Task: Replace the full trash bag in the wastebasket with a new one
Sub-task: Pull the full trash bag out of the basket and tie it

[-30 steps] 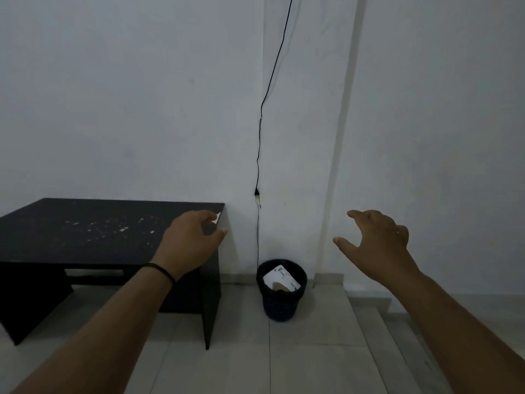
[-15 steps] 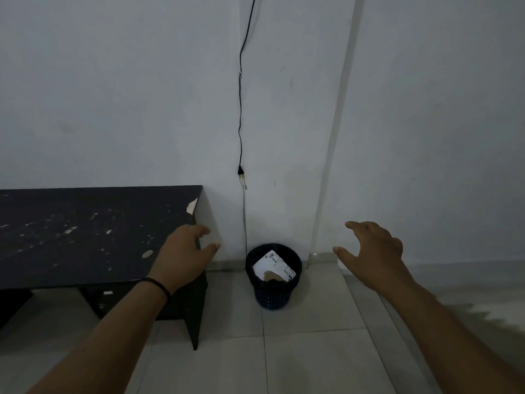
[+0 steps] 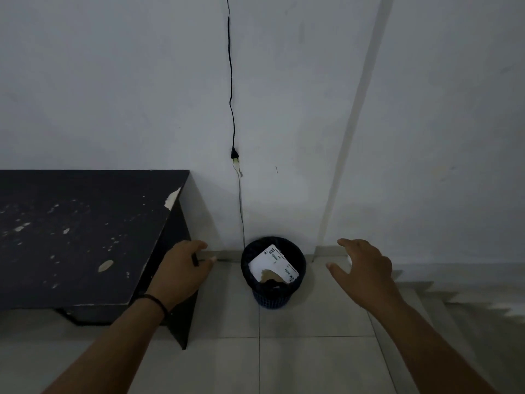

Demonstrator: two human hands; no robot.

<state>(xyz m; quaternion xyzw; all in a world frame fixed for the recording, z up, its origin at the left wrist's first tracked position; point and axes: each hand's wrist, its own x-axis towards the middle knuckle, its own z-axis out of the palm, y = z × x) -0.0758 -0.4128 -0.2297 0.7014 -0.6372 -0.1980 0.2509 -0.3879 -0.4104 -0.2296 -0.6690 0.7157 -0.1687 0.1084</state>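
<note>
A small dark blue mesh wastebasket (image 3: 271,298) stands on the tiled floor against the white wall. A black bag lines it, and a white printed paper (image 3: 272,265) with a brown scrap sticks up inside. My left hand (image 3: 181,273) hovers to the left of the basket, fingers spread, holding nothing. My right hand (image 3: 362,270) hovers to the right of it, fingers apart and empty. Both hands are apart from the basket. No new bag is in view.
A black table (image 3: 85,234) with chipped, speckled paint stands at the left, its corner close to my left hand. A black cable (image 3: 231,89) hangs down the wall to a plug above the basket. Pale floor tiles (image 3: 312,362) spread in front.
The view has come closer and tilted down, so the basket looks larger and nearer. Both hands have dropped lower, on either side of the basket, still empty.
</note>
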